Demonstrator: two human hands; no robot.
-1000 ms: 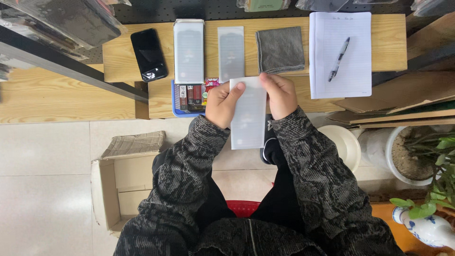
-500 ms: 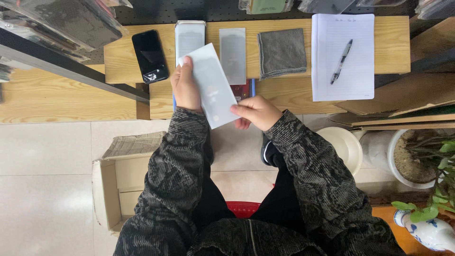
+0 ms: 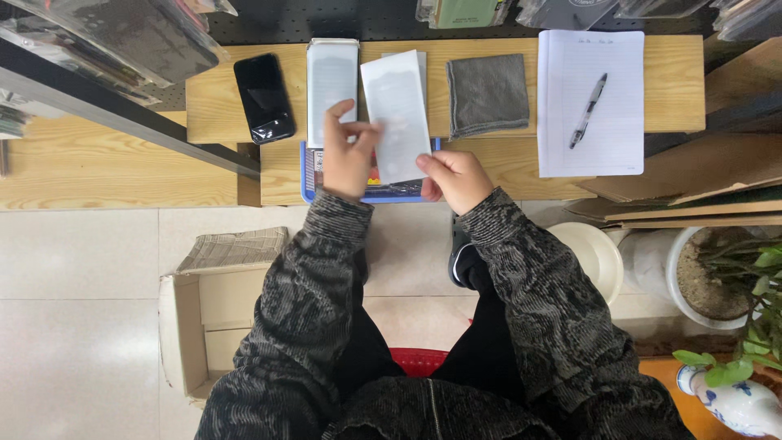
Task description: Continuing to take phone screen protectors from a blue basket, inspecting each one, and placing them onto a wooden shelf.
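Together both hands, left (image 3: 346,155) and right (image 3: 456,175), grip a white sleeve (image 3: 397,114), hiding the blue tray (image 3: 308,175) beneath.

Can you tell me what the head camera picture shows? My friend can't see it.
Both hands, left hand and right hand, hold a flat white packet above a wooden table. On the table lie a black phone, grey cloth and pen on paper.

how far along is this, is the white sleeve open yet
Laid out on the wooden bench: black phone, white flat packet, grey folded cloth. In hand: both hands, left and right, grip the white flat sleeve. It looks unopened; nothing is applied to the phone.
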